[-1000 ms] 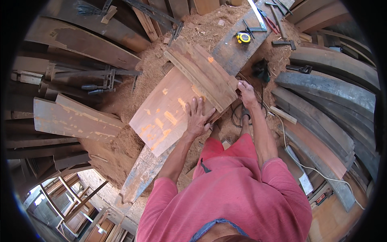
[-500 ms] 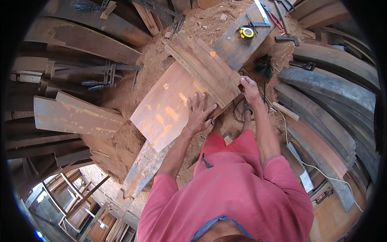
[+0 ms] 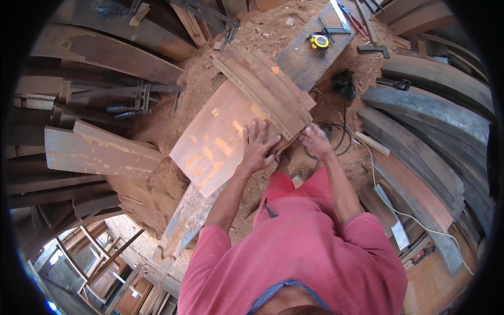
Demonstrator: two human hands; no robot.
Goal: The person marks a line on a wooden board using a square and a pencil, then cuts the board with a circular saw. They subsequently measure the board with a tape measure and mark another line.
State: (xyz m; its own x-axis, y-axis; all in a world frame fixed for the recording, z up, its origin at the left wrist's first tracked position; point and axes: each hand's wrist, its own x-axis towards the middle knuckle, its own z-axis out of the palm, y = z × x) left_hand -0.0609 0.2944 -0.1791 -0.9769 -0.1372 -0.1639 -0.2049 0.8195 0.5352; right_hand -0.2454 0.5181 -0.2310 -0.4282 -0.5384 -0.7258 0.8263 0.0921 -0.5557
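Observation:
A flat wooden board (image 3: pixel 210 118) with orange filler patches lies slantwise on a long worn plank. My left hand (image 3: pixel 256 146) is spread flat on this board, near its right edge. Across the board's upper end rests a shorter, thicker wooden piece (image 3: pixel 262 86), with one orange spot on it. My right hand (image 3: pixel 316 139) is by the near right corner of that piece, its fingers curled in and slightly blurred. Whether anything small sits between those fingers is hidden.
A yellow and black tape measure (image 3: pixel 318 41) lies on the worn plank (image 3: pixel 300 65), near a metal square (image 3: pixel 341 23) and red-handled pliers (image 3: pixel 358 25). Curved timbers (image 3: pixel 420 152) are stacked at right. Boards and clamps (image 3: pixel 131 107) stand at left. A cable (image 3: pixel 399 212) crosses the sawdust-covered ground.
My right hand has come off the end edge of the thicker piece and moved down and left to its near corner. My left hand stays on the board.

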